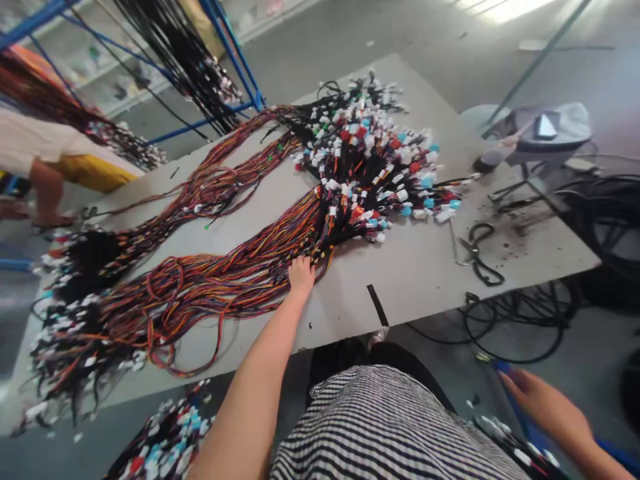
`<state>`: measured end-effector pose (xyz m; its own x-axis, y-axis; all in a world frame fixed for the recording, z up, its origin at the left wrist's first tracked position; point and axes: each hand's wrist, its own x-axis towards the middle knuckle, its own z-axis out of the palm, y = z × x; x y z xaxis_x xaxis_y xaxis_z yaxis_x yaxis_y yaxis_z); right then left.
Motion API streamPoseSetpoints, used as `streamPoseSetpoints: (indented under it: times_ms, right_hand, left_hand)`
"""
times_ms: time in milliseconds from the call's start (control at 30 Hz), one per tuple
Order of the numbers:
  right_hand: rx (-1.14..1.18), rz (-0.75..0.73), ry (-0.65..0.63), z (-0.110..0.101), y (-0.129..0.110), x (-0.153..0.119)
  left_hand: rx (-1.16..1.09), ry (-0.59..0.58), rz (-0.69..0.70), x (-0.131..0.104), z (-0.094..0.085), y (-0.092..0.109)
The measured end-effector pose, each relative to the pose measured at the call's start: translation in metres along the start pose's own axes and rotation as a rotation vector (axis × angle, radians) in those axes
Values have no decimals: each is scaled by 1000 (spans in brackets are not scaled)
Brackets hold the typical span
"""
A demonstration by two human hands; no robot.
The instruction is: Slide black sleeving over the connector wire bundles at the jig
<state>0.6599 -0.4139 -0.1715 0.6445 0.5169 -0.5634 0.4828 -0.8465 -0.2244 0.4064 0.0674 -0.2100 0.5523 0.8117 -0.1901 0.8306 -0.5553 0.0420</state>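
My left hand point(302, 273) reaches across the table to the near edge of a thick wire harness bundle point(240, 273). Its fingers curl over the orange, purple and black wires, close to where they fan out into white, red and blue connectors point(370, 167). Low on the right, my right hand point(553, 407) is beside the table with its fingers around a blue bar point(515, 400); part of the grip is hidden. A second wire bundle point(215, 180) lies behind the first one.
Black-handled scissors point(483, 253) and a strip of black tape point(377, 305) lie on the table point(410, 287). A stool point(545, 127) with a phone stands beyond the right end. Black cable coils point(520, 320) are on the floor. Another person's hand point(50, 200) is at far left.
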Motion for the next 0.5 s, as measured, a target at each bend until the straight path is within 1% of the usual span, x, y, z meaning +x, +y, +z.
streamPoseSetpoints:
  times_ms: [33,100,133,200,267,300,333,400,433,467,500]
  right_hand:
    - [17,-11,-57,-7,-25,25]
    - [33,-94,-69,-22,-82,68]
    - [43,-149,-65,-28,-111,84]
    - [118,-247,-73,-38,-169,107]
    - [313,-250,-145,-44,-221,120]
    - [465,-214,-221,-47,-246,124]
    - [644,-166,-326,-49,-270,126]
    - [1003,-78,-541,-56,-316,127]
    - [1147,-38,-583,-63,-336,125]
    - [1257,4,-559,-73,-354,123]
    - [1337,46,-475,-86,-368,121]
  left_hand:
    - [12,-28,10,2,-2,2]
    - [13,-83,45,6,-11,0]
    - [1,-97,61,7,-17,-3]
    - [-62,-72,52,4,-34,-7]
    - [-198,-21,22,-9,-55,-3]
    - [-295,-7,37,-21,-65,4]
    - [-403,-1,81,-35,-75,13]
    - [-606,-1,233,-67,-91,38]
    - [-686,4,305,-83,-96,51]
    - [-747,9,352,-97,-99,61]
    - [-788,12,363,-108,-101,68]
